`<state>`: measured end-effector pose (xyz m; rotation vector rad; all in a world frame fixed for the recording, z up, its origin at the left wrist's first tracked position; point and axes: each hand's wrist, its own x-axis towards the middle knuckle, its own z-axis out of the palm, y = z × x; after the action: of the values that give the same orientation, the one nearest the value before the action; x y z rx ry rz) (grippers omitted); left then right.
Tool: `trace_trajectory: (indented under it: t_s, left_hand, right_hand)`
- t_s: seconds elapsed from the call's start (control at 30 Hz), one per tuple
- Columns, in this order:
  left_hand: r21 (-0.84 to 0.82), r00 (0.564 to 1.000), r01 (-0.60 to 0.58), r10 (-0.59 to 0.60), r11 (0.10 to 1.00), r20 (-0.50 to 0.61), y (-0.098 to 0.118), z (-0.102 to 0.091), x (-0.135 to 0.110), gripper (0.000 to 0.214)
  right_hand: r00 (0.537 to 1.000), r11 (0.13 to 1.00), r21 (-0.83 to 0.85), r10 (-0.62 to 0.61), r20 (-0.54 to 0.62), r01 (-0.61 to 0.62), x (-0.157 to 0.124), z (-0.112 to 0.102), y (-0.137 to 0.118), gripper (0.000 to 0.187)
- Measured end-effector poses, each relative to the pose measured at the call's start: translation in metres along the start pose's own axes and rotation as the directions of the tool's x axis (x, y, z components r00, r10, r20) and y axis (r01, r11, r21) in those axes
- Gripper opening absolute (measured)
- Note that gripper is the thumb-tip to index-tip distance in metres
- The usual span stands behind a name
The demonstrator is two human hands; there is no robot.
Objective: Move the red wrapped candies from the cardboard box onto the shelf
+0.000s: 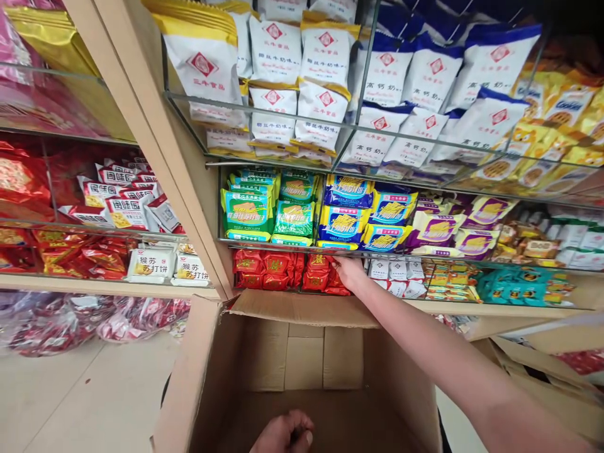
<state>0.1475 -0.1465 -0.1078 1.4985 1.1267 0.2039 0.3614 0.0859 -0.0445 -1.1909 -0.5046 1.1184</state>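
My right hand (348,272) reaches over an open cardboard box (207,352) into the lowest glass shelf compartment. Its fingers rest against the red snack packets (283,270) stacked there, and they are partly hidden among the packets. My left hand (285,434) is low inside the box near its bottom, curled into a loose fist with nothing visible in it. The box looks bare inside.
Glass-fronted shelves hold green (255,211), blue (349,214) and purple biscuit packs (448,226), white-and-gold bags (278,56) above. Left shelves carry red packets (85,258) and white boxes (151,263). Another carton (542,365) sits at right. Wrapped goods lie on the floor at left.
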Motion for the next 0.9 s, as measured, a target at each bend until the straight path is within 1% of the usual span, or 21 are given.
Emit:
trace_trajectory:
  t_s: [0.07,0.13,0.23,0.3,0.37,0.43,0.47,0.5,0.53,0.57,0.6,0.63,0.67,0.73,0.77,0.83,0.9]
  left_hand:
    - [-0.014,1.0,0.003,-0.004,1.0,-0.017,-0.005,0.003,0.001,0.023]
    - [-0.031,0.999,0.002,-0.004,1.0,-0.038,-0.011,0.006,0.002,0.022]
    - [-0.074,0.999,0.004,-0.007,0.997,-0.042,-0.021,0.009,0.004,0.023]
    - [-0.095,0.999,0.004,-0.008,0.996,-0.038,-0.022,0.009,0.003,0.024]
    - [-0.117,1.0,-0.016,0.014,0.993,-0.025,-0.011,0.004,-0.001,0.025]
    - [-0.184,0.996,-0.084,0.081,0.979,-0.025,0.014,-0.006,-0.008,0.025]
    - [-0.243,0.99,-0.137,0.128,0.96,-0.052,0.031,-0.014,-0.013,0.025]
    - [-0.323,0.98,-0.193,0.164,0.926,-0.115,0.051,-0.023,-0.016,0.025]
    - [-0.419,0.962,-0.255,0.185,0.871,-0.201,0.072,-0.034,-0.019,0.025]
    - [-0.532,0.949,-0.29,0.167,0.796,-0.268,0.092,-0.046,-0.021,0.028]
    - [-0.643,0.929,-0.329,0.113,0.692,-0.353,0.111,-0.058,-0.02,0.034]
    - [-0.721,0.904,-0.374,0.054,0.584,-0.425,0.128,-0.071,-0.017,0.039]
    - [-0.776,0.884,-0.401,-0.017,0.487,-0.467,0.142,-0.083,-0.012,0.039]
    - [-0.863,0.873,-0.399,-0.16,0.312,-0.461,0.16,-0.106,0.003,0.029]
    - [-0.892,0.877,-0.375,-0.214,0.252,-0.429,0.165,-0.116,0.013,0.022]
    - [-0.928,0.885,-0.323,-0.287,0.187,-0.366,0.168,-0.132,0.031,0.015]
    - [-0.935,0.88,-0.312,-0.318,0.172,-0.352,0.166,-0.141,0.046,0.016]
  right_hand:
    - [1.0,1.0,0.005,0.005,-0.003,-0.005,-0.003,0.0,0.001,0.027]
    - [0.999,1.0,-0.001,0.027,0.022,-0.027,-0.009,-0.001,0.001,0.024]
    - [0.992,0.996,-0.027,0.087,0.096,-0.085,-0.018,-0.006,-0.003,0.023]
    - [0.978,0.989,-0.058,0.143,0.151,-0.136,-0.026,-0.01,-0.008,0.025]
    - [0.958,0.976,-0.098,0.209,0.194,-0.193,-0.036,-0.011,-0.012,0.026]
    - [0.934,0.958,-0.138,0.279,0.223,-0.253,-0.048,-0.008,-0.014,0.027]
    - [0.92,0.947,-0.155,0.312,0.236,-0.281,-0.054,-0.005,-0.015,0.027]
    - [0.905,0.936,-0.17,0.344,0.251,-0.309,-0.062,-0.001,-0.015,0.027]
    - [0.889,0.926,-0.18,0.372,0.268,-0.333,-0.069,0.004,-0.014,0.027]
    - [0.875,0.918,-0.184,0.393,0.284,-0.352,-0.075,0.01,-0.013,0.026]
    - [0.864,0.913,-0.181,0.406,0.298,-0.366,-0.081,0.018,-0.012,0.025]
    - [0.859,0.912,-0.17,0.41,0.305,-0.374,-0.086,0.026,-0.01,0.024]
    - [0.86,0.913,-0.153,0.408,0.306,-0.378,-0.09,0.034,-0.008,0.023]
    - [0.875,0.922,-0.107,0.388,0.29,-0.373,-0.093,0.05,-0.003,0.022]
    - [0.885,0.927,-0.081,0.374,0.278,-0.366,-0.093,0.058,-0.001,0.022]
    - [0.904,0.937,-0.031,0.343,0.254,-0.347,-0.091,0.072,0.002,0.022]
    - [0.92,0.945,0.009,0.315,0.234,-0.326,-0.09,0.081,0.006,0.022]
